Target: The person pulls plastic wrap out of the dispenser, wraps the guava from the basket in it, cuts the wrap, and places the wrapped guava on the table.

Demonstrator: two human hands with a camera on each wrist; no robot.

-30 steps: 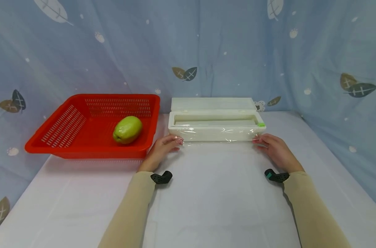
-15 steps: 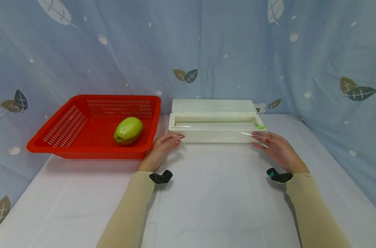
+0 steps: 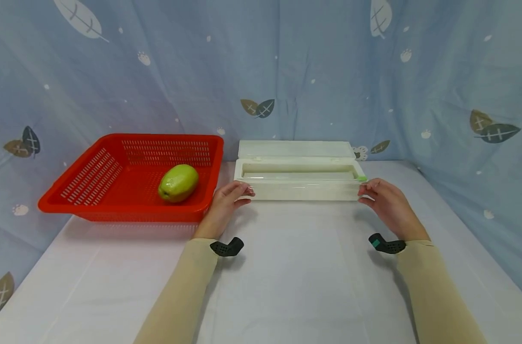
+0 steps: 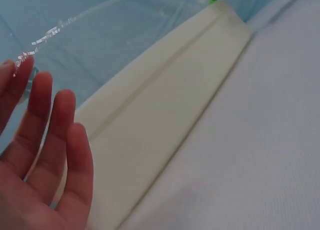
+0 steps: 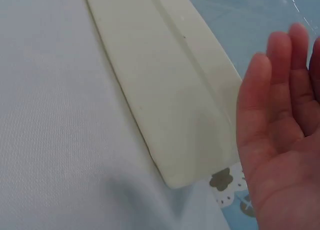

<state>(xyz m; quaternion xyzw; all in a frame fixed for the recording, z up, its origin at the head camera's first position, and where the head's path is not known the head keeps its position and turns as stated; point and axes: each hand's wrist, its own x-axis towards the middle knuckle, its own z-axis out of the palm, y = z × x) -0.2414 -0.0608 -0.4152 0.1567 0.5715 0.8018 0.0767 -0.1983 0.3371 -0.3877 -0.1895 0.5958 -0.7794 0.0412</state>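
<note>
Near the far edge of the tabletop (image 3: 303,267), left hand (image 3: 218,212) and right hand (image 3: 390,209) pinch clear film (image 4: 52,32) between fingers (image 4: 22,75), smoother than a second ago.

From my head, the film (image 3: 303,185) is too clear to trace whole.
The left wrist view cuts off part of my left hand (image 4: 47,170) and the near end of the box (image 4: 150,110); the right one crops my right hand (image 5: 285,120), thumb included, and the box's far end. My sleeves (image 3: 179,296) run off the bottom of the head view, and the fruit (image 3: 178,183) covers some of the basket's (image 3: 123,216) floor.
</note>
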